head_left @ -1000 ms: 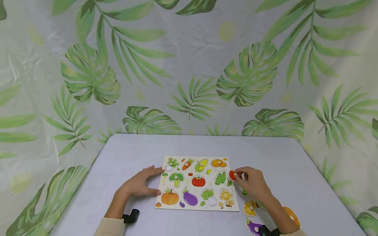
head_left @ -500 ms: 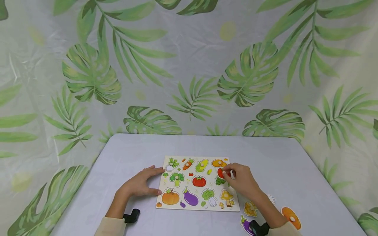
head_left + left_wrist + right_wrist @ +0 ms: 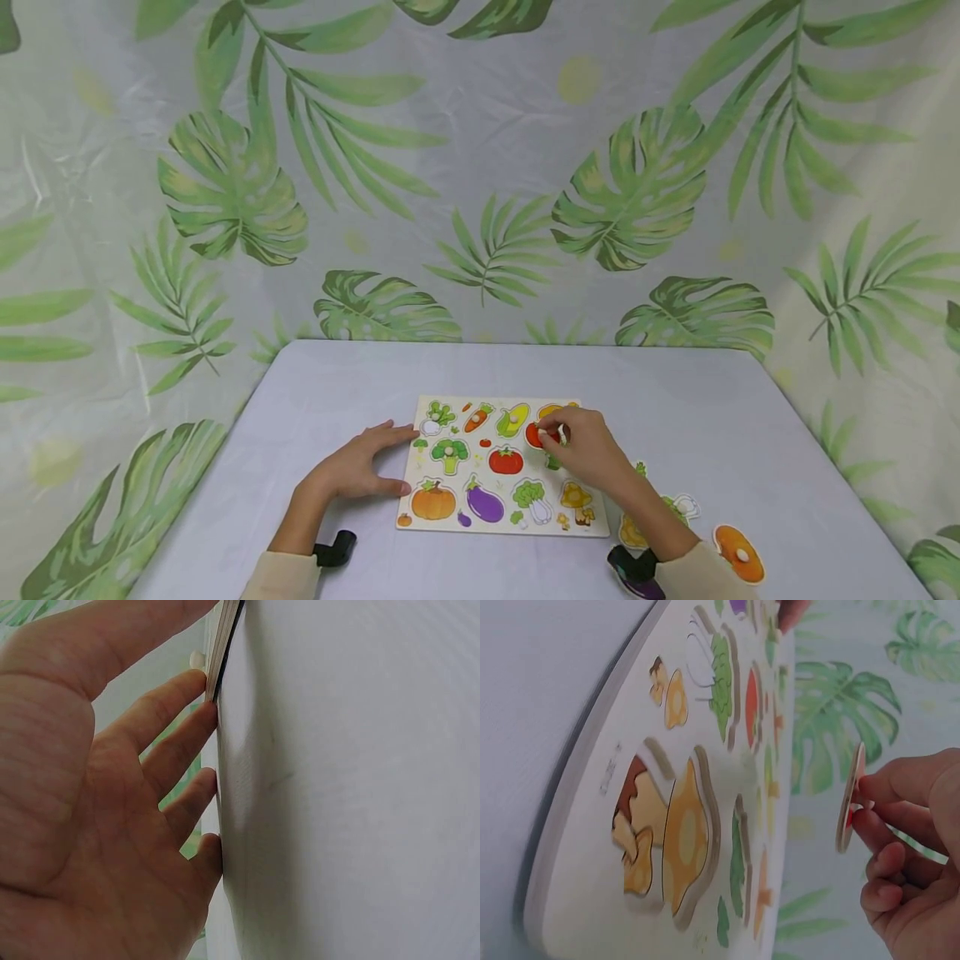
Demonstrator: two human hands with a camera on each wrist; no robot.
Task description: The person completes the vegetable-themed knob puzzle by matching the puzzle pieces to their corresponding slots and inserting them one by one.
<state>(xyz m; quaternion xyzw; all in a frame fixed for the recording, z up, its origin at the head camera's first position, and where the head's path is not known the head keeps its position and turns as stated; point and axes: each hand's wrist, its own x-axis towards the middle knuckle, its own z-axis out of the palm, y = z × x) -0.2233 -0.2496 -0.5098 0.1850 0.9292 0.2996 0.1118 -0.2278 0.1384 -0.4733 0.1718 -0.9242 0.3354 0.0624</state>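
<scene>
- Right hand [image 3: 588, 450]: clamped on the tomato piece [image 3: 533, 435], pinching its knob between thumb and fingertips.
- Tomato piece: held over the upper right of the board [image 3: 495, 528], up and to the right of the tomato recess [image 3: 506, 461]. Right wrist view had it clear of the board, seen almost edge-on.
- Left hand [image 3: 363, 467]: fingers and thumb spread apart, fairly straight, touching the board's left edge; nothing gripped.
- Board: flat on the table [image 3: 360, 375]. Knobs showed on the carrot [image 3: 476, 418], corn [image 3: 513, 421] and broccoli [image 3: 449, 452], all seated. Mushroom slot [image 3: 576, 497] and cabbage slot [image 3: 532, 500] had no pieces in them.
- Right of the board, loose on the table: mushroom piece [image 3: 630, 534], partly behind the forearm; eggplant piece [image 3: 643, 587], mostly under the black wrist camera [image 3: 633, 564]; pumpkin piece [image 3: 738, 553], knob up, farther right.
- Behind the table: leaf-print backdrop [image 3: 510, 108].
</scene>
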